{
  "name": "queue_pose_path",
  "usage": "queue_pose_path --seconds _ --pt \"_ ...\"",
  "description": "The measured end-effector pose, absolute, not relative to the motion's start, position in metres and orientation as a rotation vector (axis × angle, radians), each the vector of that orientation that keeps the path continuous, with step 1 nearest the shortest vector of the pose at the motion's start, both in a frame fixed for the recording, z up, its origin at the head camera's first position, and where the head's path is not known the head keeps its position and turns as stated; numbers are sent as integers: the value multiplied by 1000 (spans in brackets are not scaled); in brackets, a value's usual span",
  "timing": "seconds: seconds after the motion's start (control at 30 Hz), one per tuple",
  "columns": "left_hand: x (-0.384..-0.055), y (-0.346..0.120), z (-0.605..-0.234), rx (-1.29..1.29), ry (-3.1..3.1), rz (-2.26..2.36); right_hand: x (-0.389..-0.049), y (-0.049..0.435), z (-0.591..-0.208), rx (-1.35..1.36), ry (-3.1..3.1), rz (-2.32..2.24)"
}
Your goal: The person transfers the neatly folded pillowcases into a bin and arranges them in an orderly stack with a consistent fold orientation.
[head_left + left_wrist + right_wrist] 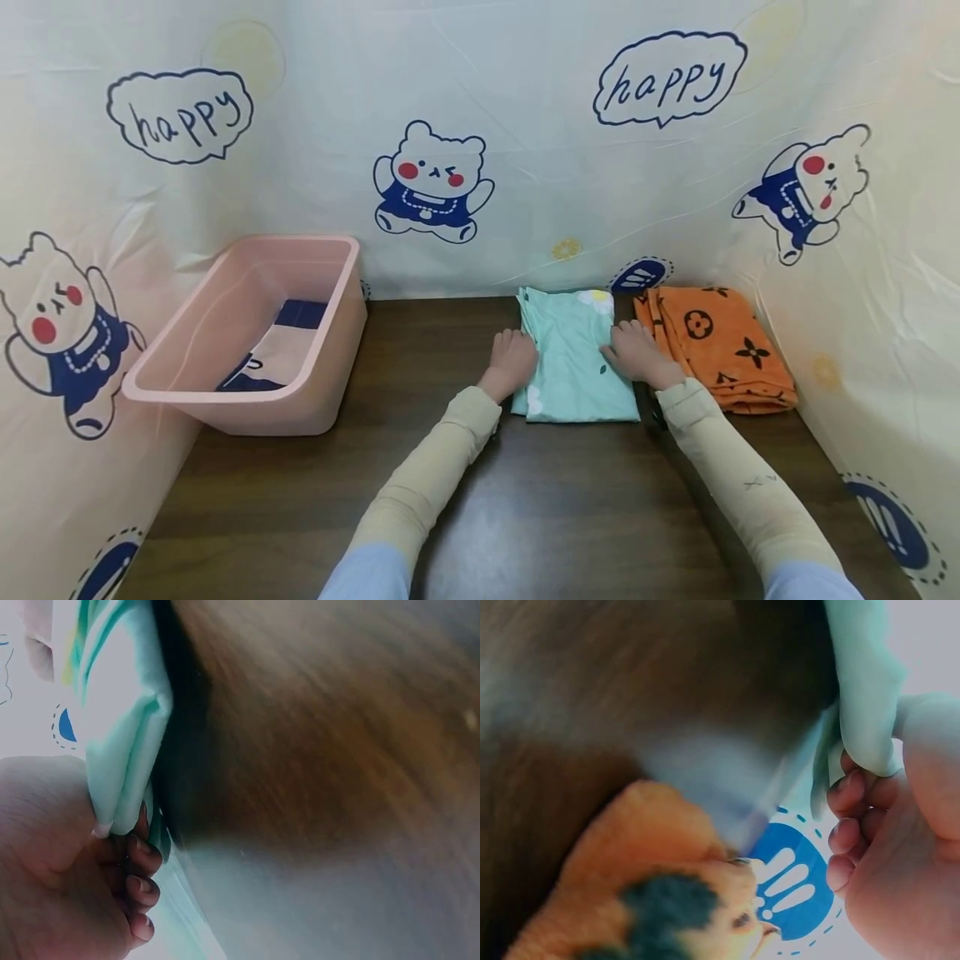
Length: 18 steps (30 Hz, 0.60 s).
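Note:
A folded mint-green cloth (pixel 573 358) with pale flower prints lies near the back of the dark wooden table. My left hand (pixel 512 362) grips its left edge; the left wrist view shows the fingers curled under the fold of the cloth (pixel 124 727) and the thumb side on top. At the opposite edge my right hand (pixel 641 354) pinches the cloth (pixel 866 690), its fingers bent beneath it in the right wrist view. Close to the right hand sits a folded orange cloth (pixel 723 346) with dark flower and letter motifs.
A pink plastic tub (pixel 330 400) stands at the back left, with a folded navy and pale pink cloth (pixel 288 346) inside. Behind the table (pixel 555 517) hangs a white printed curtain (pixel 525 75), which also runs along both sides.

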<state>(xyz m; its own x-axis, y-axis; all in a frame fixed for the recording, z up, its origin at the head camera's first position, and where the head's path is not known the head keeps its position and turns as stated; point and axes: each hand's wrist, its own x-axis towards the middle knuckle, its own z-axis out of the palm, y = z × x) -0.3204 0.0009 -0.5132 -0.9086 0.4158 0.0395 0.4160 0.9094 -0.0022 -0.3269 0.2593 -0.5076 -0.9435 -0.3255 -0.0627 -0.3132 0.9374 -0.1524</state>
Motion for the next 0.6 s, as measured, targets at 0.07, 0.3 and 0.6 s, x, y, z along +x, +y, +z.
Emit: queue_pose_path --seconds 0.07,0.3,0.6 --pt "-320 0 -513 -658 -3032 -11 -325 258 -503 -503 3010 -219" --pt "-317 -3 -506 -686 -2996 20 -319 253 -491 -515 3022 -209" --pt "-309 -12 -494 -732 -2949 9 -310 246 -478 -538 3024 -210"
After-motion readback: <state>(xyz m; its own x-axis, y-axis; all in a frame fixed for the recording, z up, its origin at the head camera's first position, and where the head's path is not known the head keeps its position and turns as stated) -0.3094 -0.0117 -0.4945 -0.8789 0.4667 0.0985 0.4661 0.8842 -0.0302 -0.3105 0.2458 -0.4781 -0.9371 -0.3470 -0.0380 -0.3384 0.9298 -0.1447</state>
